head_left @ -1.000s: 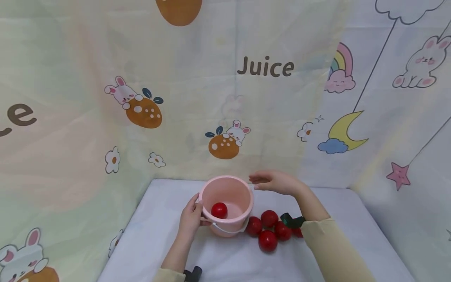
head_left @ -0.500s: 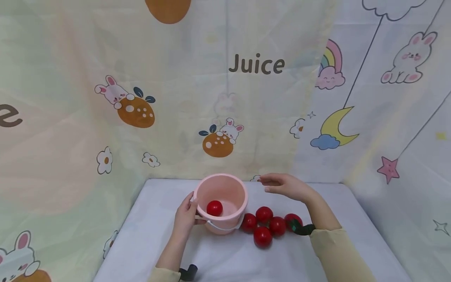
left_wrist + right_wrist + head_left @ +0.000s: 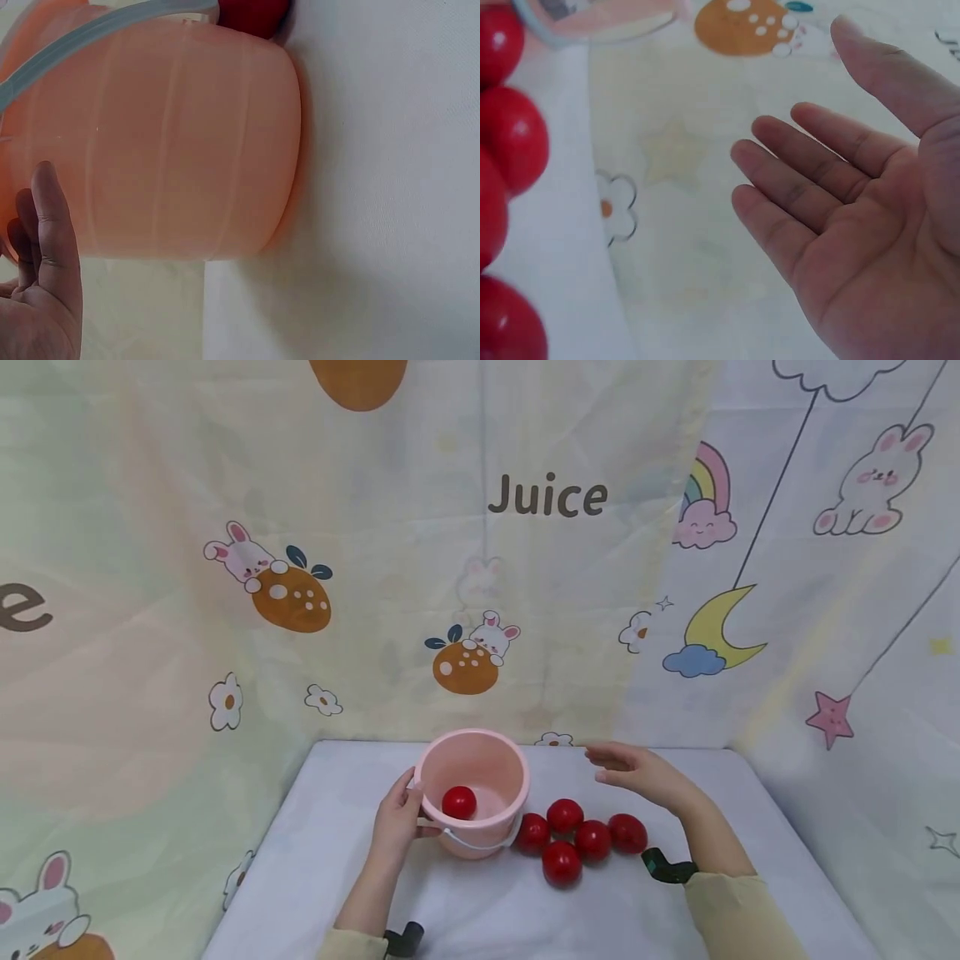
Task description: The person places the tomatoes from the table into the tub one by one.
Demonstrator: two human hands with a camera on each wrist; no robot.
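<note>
A pink bucket (image 3: 474,842) with a pale handle stands on the table, its mouth facing me. One round red fruit (image 3: 459,802) lies inside it. My left hand (image 3: 397,820) holds the bucket's left side near the rim; in the left wrist view, its fingers (image 3: 54,232) lie along the wall and the thumb is out of sight. Several glossy red fruits (image 3: 562,864) are grouped to the right of the bucket. Behind and above them, my right hand (image 3: 643,777) hovers with extended fingers and a bare palm (image 3: 885,247).
A white cloth covers the table (image 3: 480,918). Printed curtains (image 3: 570,610) close in the back and both sides. Dark wrist cameras (image 3: 667,867) are strapped to both wrists. The bucket's pale handle (image 3: 97,37) hangs down on the near side.
My right hand has drawn away from the bucket, to the right and slightly lower, uncovering the rightmost red fruit. My left hand and the bucket stay in place; the head view has shifted slightly.
</note>
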